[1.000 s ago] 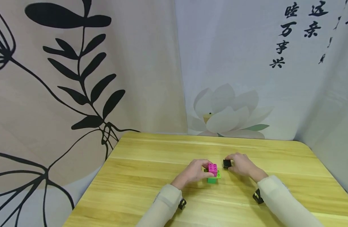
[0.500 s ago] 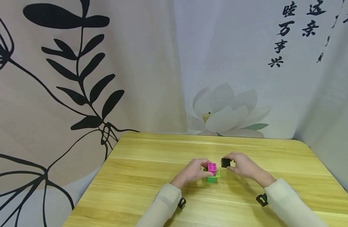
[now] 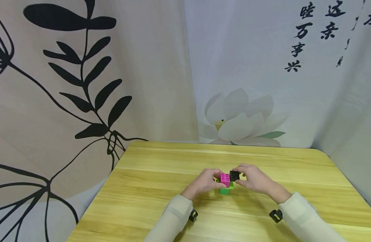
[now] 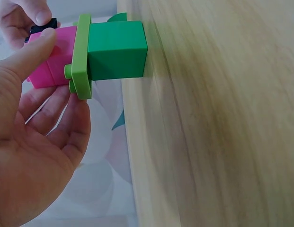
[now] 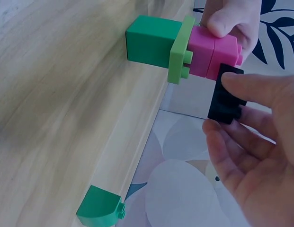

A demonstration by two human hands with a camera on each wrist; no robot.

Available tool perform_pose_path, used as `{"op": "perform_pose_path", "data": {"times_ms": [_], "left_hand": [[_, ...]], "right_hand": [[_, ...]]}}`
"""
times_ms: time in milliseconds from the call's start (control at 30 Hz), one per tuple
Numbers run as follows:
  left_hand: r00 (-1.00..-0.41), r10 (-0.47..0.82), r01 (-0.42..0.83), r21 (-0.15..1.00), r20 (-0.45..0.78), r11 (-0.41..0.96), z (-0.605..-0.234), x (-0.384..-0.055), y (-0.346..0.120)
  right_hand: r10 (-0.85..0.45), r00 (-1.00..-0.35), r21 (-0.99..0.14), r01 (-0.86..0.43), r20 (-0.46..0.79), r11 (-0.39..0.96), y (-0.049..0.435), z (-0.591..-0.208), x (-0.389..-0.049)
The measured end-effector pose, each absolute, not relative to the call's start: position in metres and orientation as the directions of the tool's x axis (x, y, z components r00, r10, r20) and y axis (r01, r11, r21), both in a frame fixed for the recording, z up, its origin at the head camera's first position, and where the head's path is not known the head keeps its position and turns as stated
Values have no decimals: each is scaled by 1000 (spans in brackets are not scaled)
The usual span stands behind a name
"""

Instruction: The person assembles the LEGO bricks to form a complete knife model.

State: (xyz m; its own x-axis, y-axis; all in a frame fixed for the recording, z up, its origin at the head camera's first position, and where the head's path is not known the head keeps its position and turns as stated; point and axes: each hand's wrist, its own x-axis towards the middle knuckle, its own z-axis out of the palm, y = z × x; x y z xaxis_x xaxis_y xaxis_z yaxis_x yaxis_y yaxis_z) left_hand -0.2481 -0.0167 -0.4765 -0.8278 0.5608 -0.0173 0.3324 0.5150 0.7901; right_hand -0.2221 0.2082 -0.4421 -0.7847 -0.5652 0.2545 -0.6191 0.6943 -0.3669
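Observation:
A small stack of toy building bricks stands upright over the tabletop: a dark green brick (image 3: 224,191) at the bottom, a light green plate (image 4: 81,56) above it, and two pink bricks (image 5: 213,51) on top. My left hand (image 3: 203,182) pinches the pink bricks between thumb and fingers, as the left wrist view shows. My right hand (image 3: 255,178) holds a black brick (image 5: 226,97) by its sides, thumb on one face and fingers opposite. This black brick is right beside the upper pink brick, above the plate's right end, and overlaps the pink in the right wrist view.
A green brick with a curved side (image 5: 100,208) lies on the table near the right hand; the right hand hides it in the head view. The wooden table (image 3: 161,174) ends at a printed curtain (image 3: 155,84) behind. A black wrist camera (image 3: 276,215) sits under each cuff.
My right hand has lifted the black brick and carried it left from beside the stack to against the pink bricks. The left hand keeps its pinch on the stack.

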Motion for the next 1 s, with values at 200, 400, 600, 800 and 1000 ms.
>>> {"op": "perform_pose_path", "data": {"times_ms": [200,400,600,800,1000], "left_hand": [[-822,569,356,777,-4,520,-477,-249,-17],[-823,568,370,768,9,523,-479,-250,-17],[-825,564,373,763,13,527,-479,-250,-17],[-821,570,378,769,21,516,-480,-249,-15],[-820,572,389,753,21,530,-480,-249,-14]], "right_hand": [[-548,-792,-377,-610,268,697,207,-440,-219],[-552,-782,-385,-623,290,681,205,-438,-220],[-556,-776,-402,-631,299,664,203,-437,-220],[-566,-760,-427,-649,319,630,196,-439,-219],[-582,-751,-411,-659,312,630,189,-441,-219]]}}
